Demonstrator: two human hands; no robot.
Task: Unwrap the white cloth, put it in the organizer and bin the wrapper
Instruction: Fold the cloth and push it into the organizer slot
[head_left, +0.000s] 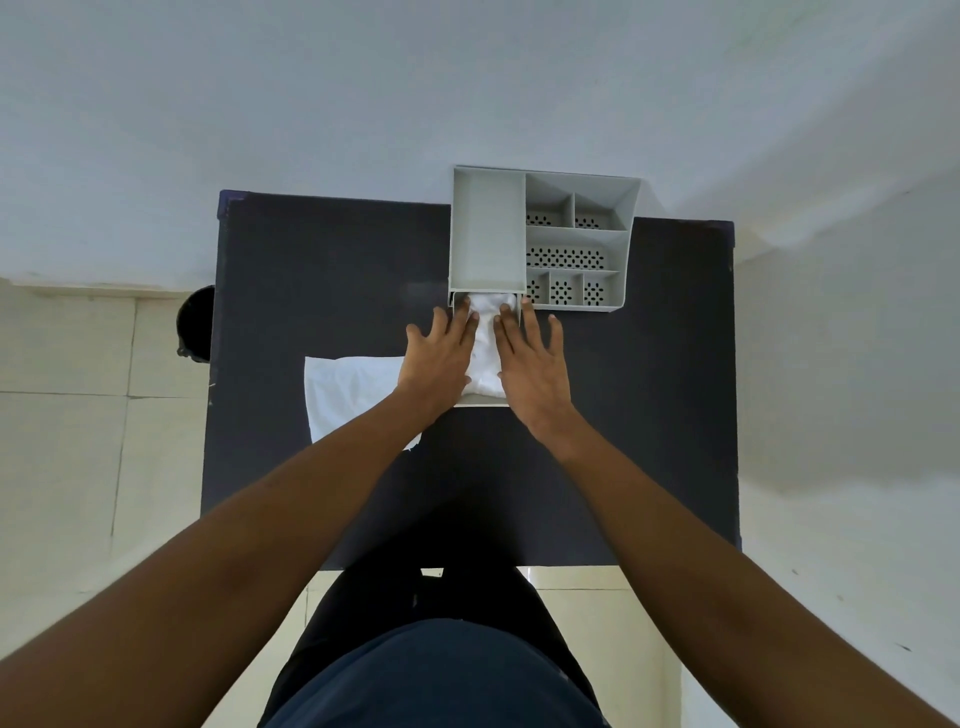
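so there's a dark matte bench (322, 270) pushed up against a plain pale wall (311, 93), cream floor tiles (62, 415) off to the side with visible grout lines, nothing fancy

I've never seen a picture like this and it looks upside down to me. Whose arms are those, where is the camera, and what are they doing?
The camera sits on a person's head and looks down, so you see their own two arms reaching forward. No machine is here, only bare hands. They stand at a dark table. At its far edge is a grey organizer with many little compartments. A drawer is pulled out from its front, and a white cloth lies in it. The left hand and the right hand press flat on the cloth, fingers spread, with no closed grip. The white wrapper lies on the table to the left. A dark bin peeks out beside the table.
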